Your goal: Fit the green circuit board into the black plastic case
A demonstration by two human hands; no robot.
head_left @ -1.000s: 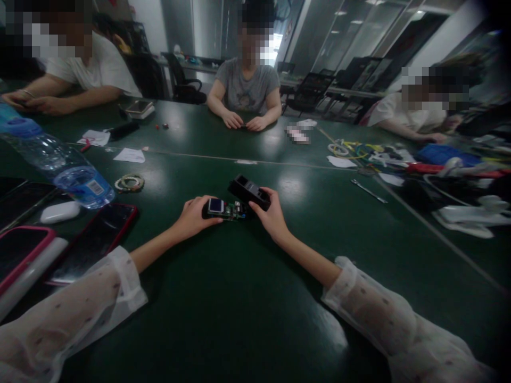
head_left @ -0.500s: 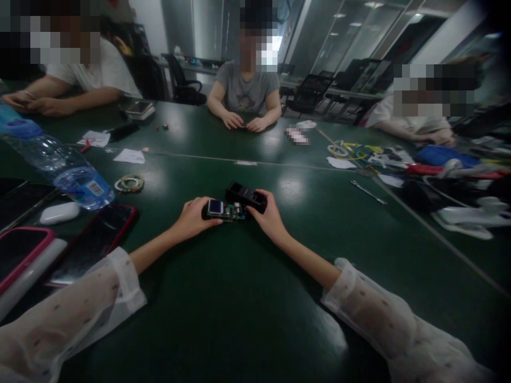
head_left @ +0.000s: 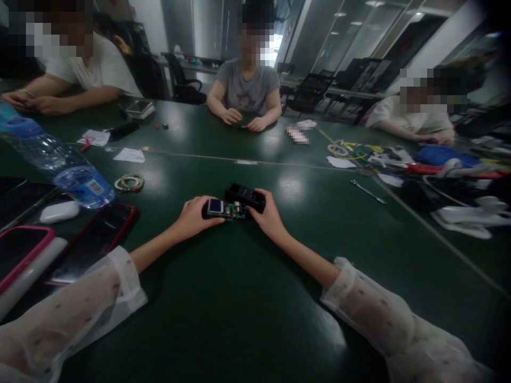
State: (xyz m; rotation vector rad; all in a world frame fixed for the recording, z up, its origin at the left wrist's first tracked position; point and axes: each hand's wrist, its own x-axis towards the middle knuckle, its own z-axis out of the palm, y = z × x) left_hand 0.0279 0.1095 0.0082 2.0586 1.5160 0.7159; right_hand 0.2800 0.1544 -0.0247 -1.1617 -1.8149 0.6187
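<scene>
With its fingers, your left hand [head_left: 194, 217] grasped the circuit board [head_left: 229, 211] at its left end, while your right hand [head_left: 269, 214] grasped the black housing [head_left: 243, 195], which lay just beyond the board over the bench [head_left: 223, 298], long axes nearly parallel.

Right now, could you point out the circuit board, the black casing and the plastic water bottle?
Circuit board [head_left: 230, 211]: head view, on its green middle section.
Black casing [head_left: 244, 194]: head view, on its upturned face.
Plastic water bottle [head_left: 51, 152]: head view, on its clear wall.
</scene>
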